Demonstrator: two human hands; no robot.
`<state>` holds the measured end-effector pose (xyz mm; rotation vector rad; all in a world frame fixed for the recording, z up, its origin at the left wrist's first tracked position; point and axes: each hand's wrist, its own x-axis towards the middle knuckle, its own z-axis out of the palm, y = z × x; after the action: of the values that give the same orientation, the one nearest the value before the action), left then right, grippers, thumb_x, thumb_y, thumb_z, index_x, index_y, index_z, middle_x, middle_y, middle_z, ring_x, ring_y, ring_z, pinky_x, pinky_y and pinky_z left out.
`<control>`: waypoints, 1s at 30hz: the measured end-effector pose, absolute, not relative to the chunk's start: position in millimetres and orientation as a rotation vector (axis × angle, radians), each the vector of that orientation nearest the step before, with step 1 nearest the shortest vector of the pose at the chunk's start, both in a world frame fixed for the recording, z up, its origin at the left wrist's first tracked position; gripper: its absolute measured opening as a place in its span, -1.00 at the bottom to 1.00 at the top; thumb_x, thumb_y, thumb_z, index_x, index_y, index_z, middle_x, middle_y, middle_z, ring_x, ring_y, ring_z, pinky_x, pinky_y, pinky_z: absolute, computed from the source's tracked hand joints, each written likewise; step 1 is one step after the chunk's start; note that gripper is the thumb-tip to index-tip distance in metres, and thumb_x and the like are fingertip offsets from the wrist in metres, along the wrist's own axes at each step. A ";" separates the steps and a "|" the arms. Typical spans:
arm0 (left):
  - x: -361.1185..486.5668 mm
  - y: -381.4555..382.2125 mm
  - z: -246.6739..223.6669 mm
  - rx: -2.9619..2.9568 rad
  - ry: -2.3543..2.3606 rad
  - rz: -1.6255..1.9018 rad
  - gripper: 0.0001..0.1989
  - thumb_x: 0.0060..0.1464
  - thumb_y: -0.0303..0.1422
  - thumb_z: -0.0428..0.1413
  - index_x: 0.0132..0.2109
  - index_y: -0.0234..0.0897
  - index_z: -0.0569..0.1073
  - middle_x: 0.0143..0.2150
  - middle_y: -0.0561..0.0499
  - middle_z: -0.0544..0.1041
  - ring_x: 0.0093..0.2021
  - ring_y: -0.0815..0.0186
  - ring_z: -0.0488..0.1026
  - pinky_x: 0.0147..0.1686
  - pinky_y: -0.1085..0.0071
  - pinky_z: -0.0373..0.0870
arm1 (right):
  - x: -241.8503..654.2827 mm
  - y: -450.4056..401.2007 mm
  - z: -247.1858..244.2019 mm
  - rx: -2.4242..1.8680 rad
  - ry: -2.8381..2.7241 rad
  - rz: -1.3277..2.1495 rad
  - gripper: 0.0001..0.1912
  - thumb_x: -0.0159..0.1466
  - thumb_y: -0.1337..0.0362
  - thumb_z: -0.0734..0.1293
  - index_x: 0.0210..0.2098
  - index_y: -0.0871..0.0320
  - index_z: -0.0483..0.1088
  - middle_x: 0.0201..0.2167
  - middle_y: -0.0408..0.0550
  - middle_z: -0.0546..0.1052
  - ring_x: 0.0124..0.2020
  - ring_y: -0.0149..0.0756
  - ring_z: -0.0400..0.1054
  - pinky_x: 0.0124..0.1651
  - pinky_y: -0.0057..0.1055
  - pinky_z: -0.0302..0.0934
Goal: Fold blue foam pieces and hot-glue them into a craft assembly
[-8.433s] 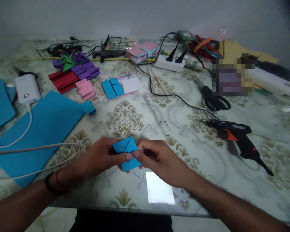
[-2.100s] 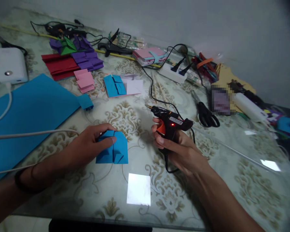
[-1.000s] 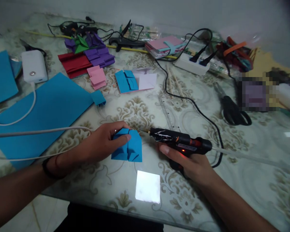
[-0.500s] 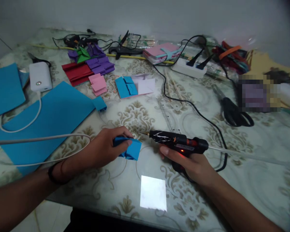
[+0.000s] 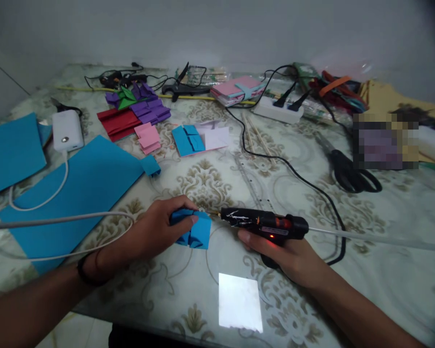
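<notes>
My left hand (image 5: 159, 227) pinches a folded blue paper piece (image 5: 200, 231) between thumb and fingers, above the patterned tabletop. In my right hand (image 5: 286, 256) is a black glue gun (image 5: 264, 223) with a small red light lit. Its nozzle points left and reaches the upper right edge of the blue piece; whether it touches is too small to tell. A clear glue stick (image 5: 377, 240) sticks out of the gun's back. Part of the blue piece is hidden under my left thumb.
Large blue sheets (image 5: 83, 188), a white power bank (image 5: 67, 129) and its cable lie left. Folded coloured papers (image 5: 150, 111) sit behind, with a white power strip (image 5: 278, 111). Black scissors (image 5: 351, 171) rest right; the gun's black cord curves behind my right hand.
The glue gun's nozzle has moved left to the edge of the blue piece. The whole view has shifted slightly, with the table appearing lower in it.
</notes>
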<state>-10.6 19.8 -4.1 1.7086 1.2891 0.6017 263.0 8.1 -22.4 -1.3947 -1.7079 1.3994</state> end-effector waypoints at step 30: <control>-9.4 7.6 -4.3 2.437 1.196 1.171 -0.86 0.26 -0.47 0.26 -0.09 -0.18 0.50 -0.19 0.05 0.43 -0.17 0.30 0.44 -0.08 0.27 0.42 | 252.2 3.5 -15.3 -1.426 -1.663 1.708 -0.43 0.28 -0.25 0.36 -0.49 0.13 0.37 -0.62 -0.19 0.32 -0.56 -0.38 0.17 -0.52 -0.42 0.03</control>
<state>-9.4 7.6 -4.3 2.4368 1.1962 1.1710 252.2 3.5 -15.3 -1.4264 -1.6632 1.7076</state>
